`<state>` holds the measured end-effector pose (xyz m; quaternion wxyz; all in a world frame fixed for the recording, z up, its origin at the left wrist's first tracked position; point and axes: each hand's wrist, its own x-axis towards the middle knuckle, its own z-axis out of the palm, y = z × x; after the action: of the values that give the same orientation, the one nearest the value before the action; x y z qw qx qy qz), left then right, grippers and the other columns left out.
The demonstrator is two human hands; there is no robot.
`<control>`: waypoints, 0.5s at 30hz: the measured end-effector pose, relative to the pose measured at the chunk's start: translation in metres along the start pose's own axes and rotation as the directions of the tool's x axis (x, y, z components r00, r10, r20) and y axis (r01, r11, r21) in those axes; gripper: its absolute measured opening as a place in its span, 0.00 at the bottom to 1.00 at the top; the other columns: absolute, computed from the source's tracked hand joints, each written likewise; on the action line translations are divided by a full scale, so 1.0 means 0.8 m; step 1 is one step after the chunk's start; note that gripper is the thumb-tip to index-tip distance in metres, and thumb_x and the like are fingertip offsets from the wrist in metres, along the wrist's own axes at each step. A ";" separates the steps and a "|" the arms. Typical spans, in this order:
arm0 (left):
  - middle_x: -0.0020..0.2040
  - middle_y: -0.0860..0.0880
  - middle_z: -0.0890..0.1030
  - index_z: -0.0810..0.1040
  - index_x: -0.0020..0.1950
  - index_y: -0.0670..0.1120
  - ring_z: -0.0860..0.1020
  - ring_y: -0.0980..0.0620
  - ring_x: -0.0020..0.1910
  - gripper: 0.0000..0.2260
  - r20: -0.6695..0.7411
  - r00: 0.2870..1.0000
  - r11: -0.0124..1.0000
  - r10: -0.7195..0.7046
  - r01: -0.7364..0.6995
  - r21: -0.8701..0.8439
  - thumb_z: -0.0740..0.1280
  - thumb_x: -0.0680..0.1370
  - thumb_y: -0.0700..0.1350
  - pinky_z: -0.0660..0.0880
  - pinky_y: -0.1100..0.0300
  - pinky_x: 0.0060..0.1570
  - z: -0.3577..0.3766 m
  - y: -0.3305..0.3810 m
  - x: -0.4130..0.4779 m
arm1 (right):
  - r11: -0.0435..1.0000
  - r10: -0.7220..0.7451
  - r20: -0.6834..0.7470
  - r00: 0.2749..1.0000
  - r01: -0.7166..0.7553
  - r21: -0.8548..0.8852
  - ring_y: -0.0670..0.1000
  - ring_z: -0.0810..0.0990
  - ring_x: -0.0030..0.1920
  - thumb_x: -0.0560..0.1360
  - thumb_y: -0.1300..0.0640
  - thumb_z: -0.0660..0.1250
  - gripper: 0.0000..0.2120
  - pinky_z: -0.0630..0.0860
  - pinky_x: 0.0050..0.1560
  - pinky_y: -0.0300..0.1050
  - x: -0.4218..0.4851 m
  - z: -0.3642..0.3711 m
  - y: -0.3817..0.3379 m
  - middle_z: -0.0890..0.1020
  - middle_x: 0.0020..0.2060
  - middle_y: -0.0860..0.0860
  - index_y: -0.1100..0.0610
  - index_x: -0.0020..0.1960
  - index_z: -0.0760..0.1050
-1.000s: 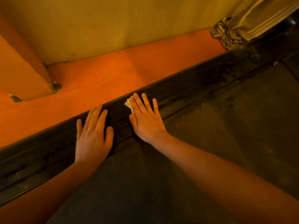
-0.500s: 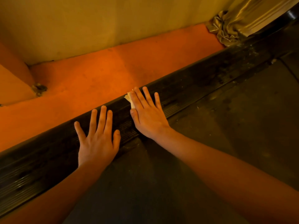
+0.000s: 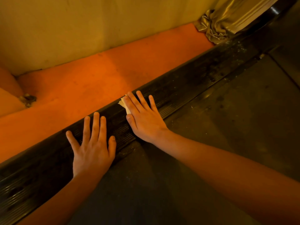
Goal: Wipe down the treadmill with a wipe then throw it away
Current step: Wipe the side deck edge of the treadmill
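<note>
Right hand [image 3: 144, 118] flat on wipe [image 3: 123, 102], mid treadmill rail [image 3: 194, 80], creeps toward 2 o'clock. Left hand [image 3: 92, 148] flat, fingers now spread, braces at 7 o'clock. Wiping ongoing; disposal pending.

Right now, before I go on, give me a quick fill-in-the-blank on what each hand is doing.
The right hand presses the ____ flat on the side rail.
The left hand lies flat on that rail, holding ____.
Beyond the rail, the floor is ____.
Missing: wipe; nothing; orange.
</note>
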<state>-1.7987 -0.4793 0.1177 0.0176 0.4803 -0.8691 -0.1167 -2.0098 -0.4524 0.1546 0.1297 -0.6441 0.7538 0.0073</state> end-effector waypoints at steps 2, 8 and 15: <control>0.84 0.46 0.50 0.54 0.83 0.45 0.45 0.45 0.83 0.31 -0.005 1.000 1.000 0.001 -0.001 -0.013 0.48 0.83 0.58 0.48 0.25 0.73 -0.001 -0.001 -0.001 | 0.999 -0.035 0.027 0.999 0.035 0.004 0.51 0.36 0.82 0.87 0.44 0.43 0.28 0.35 0.80 0.59 -0.015 0.003 0.002 0.43 0.84 0.48 0.51 0.84 0.43; 0.84 0.47 0.49 0.53 0.83 0.46 0.44 0.45 0.83 0.31 0.013 1.000 1.000 -0.001 0.001 0.000 0.47 0.83 0.58 0.47 0.26 0.73 -0.003 0.000 -0.001 | 0.999 -0.011 0.037 0.999 0.013 -0.048 0.51 0.35 0.82 0.87 0.43 0.42 0.28 0.36 0.80 0.62 -0.005 -0.009 0.024 0.43 0.84 0.46 0.50 0.84 0.42; 0.84 0.47 0.47 0.51 0.84 0.47 0.42 0.46 0.83 0.31 0.016 1.000 1.000 0.000 0.000 -0.006 0.46 0.84 0.59 0.46 0.26 0.74 -0.001 -0.001 0.001 | 0.993 -0.099 0.049 0.994 0.102 -0.066 0.52 0.36 0.82 0.87 0.44 0.42 0.28 0.34 0.80 0.60 0.000 -0.011 0.027 0.44 0.84 0.46 0.48 0.84 0.43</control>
<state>-1.7981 -0.4803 0.1187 0.0121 0.4794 -0.8688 -0.1232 -2.0321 -0.4500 0.1602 0.1249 -0.6851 0.7165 0.0414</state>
